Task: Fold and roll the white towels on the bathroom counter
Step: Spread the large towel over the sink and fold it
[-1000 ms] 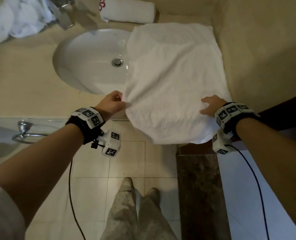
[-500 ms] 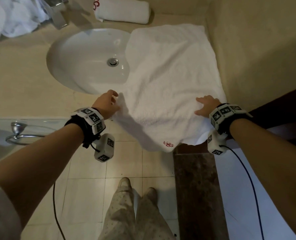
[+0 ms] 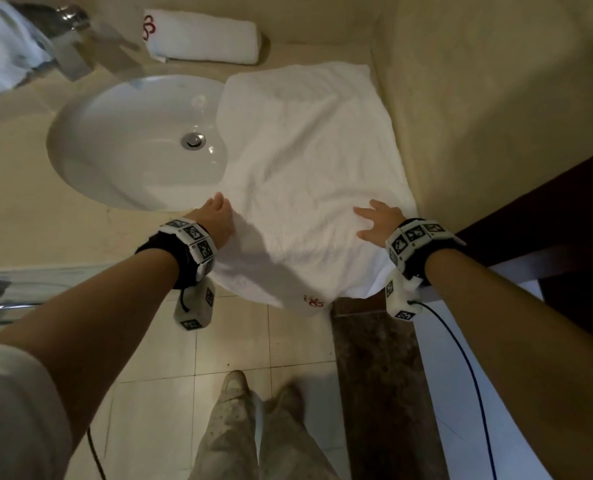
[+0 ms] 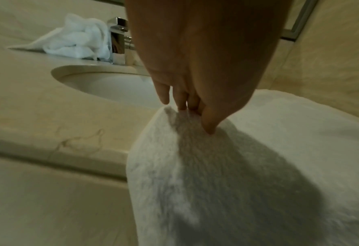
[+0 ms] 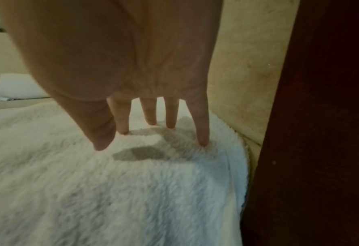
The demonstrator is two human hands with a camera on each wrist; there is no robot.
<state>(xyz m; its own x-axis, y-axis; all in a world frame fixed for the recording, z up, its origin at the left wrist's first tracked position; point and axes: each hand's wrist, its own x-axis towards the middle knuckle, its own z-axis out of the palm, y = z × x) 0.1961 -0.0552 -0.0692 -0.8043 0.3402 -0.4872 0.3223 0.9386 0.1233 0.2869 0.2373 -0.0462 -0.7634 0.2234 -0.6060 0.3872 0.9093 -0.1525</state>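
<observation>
A white towel (image 3: 308, 168) lies spread over the right part of the beige counter (image 3: 14, 188), covering the sink's right edge; its near end with a red emblem (image 3: 313, 301) hangs over the counter front. My left hand (image 3: 215, 216) rests with straight fingers (image 4: 207, 123) on the towel's (image 4: 279, 149) left edge. My right hand (image 3: 374, 221) lies flat with spread fingers (image 5: 202, 133) on the towel (image 5: 90, 191) near its right edge. A rolled white towel (image 3: 201, 39) lies at the back of the counter.
A white oval sink (image 3: 132, 143) with a chrome faucet (image 3: 70, 39) sits left of the towel. A heap of crumpled white towels (image 3: 0, 46) lies at the back left. A beige wall (image 3: 495, 81) bounds the counter on the right; a dark wooden panel (image 3: 547, 220) stands beside it.
My left hand let go of the towel's left edge and now lies straight on it. The towel's near end dropped over the counter front, showing the red emblem. The right hand flattened.
</observation>
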